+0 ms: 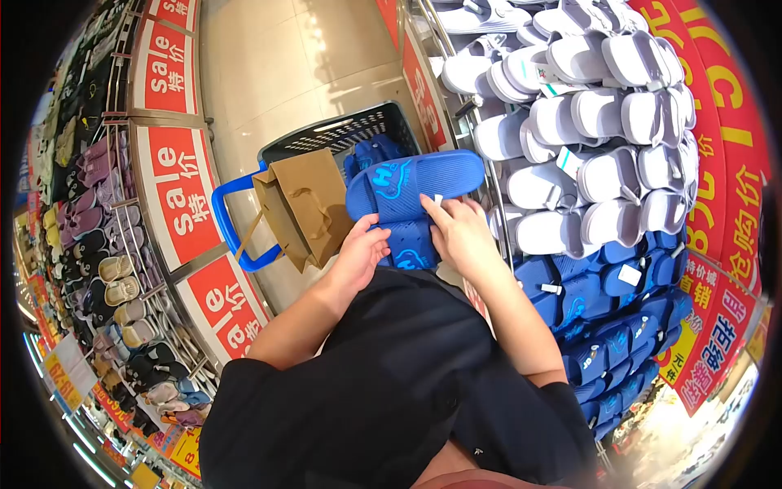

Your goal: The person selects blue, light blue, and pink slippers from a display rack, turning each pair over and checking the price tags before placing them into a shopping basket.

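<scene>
A pair of blue slide sandals (pixel 411 191) is held in front of my chest, one lying over the other. My left hand (pixel 362 248) grips the lower edge of the pair from the left. My right hand (pixel 458 232) holds them from the right, fingers resting on the sole. Just beyond the sandals stands a dark shopping basket (pixel 350 134) with a blue handle (pixel 232 224), with more blue sandals (pixel 371 155) inside and a brown paper bag (pixel 301 208) leaning at its near side.
A rack at the right carries white slides (pixel 595 122) above and blue slides (pixel 603 318) below. Red sale signs (pixel 175 191) line the left shelf, with many shoes (pixel 114 277) beside them. A beige tiled floor (pixel 277 73) runs between the racks.
</scene>
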The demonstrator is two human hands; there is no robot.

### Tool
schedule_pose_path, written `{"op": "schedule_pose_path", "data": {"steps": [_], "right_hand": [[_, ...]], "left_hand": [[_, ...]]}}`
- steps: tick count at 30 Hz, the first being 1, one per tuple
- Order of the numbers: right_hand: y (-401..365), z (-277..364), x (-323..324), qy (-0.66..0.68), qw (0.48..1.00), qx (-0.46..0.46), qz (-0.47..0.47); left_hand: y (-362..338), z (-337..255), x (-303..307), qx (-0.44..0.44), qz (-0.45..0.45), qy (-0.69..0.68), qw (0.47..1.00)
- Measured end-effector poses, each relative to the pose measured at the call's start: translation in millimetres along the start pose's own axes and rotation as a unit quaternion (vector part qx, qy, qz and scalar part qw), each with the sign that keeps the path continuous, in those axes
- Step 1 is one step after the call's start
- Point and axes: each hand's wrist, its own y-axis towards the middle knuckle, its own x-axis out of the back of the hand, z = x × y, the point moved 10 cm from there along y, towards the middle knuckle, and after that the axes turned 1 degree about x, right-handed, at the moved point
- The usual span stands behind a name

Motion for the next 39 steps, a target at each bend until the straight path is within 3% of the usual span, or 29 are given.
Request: {"op": "schedule_pose_path", "data": {"steps": [4,7,11,14,17,28,31,35,36,39], "right_hand": [[-26.2,-8.3,-8.1,0.075,0.996,-0.033,0.029],[-48.4,-17.2,-15.8,0.125,0.988,-0.082,0.038],[-76.7,-48.1,-48.0,0.154,0.969,-0.168,0.091],[-92.0,-61.2,-62.3,0.156,0.957,-0.218,0.114],[-104.1,-69.9,-71.6,0.153,0.953,-0.235,0.114],[-124.2,-88.8,-82.0,0.198,0.915,-0.329,0.123],[-125.8,-92.2,-78.5,0.199,0.910,-0.344,0.121],[-138.5,-99.5,-70.1,0.191,0.908,-0.358,0.104],[-143.1,-101.7,-68.2,0.195,0.906,-0.364,0.099],[-157.4,-107.1,-68.4,0.198,0.899,-0.379,0.099]], "left_hand": [[22.5,8.2,25.7,0.063,-0.134,-0.112,0.983],[67.4,36.9,65.8,0.128,-0.126,-0.261,0.948],[145.4,60.7,115.9,0.132,-0.227,-0.307,0.915],[180.5,64.3,112.8,0.125,-0.267,-0.358,0.886],[211.5,72.7,113.9,0.127,-0.241,-0.391,0.879],[258.8,79.6,136.0,0.131,-0.262,-0.391,0.872],[271.5,67.1,141.2,0.080,-0.221,-0.439,0.867],[288.3,75.8,179.9,0.013,-0.263,-0.475,0.839],[280.1,76.3,180.5,0.014,-0.281,-0.445,0.850],[259.3,110.6,190.3,0.151,-0.399,-0.222,0.877]]}}
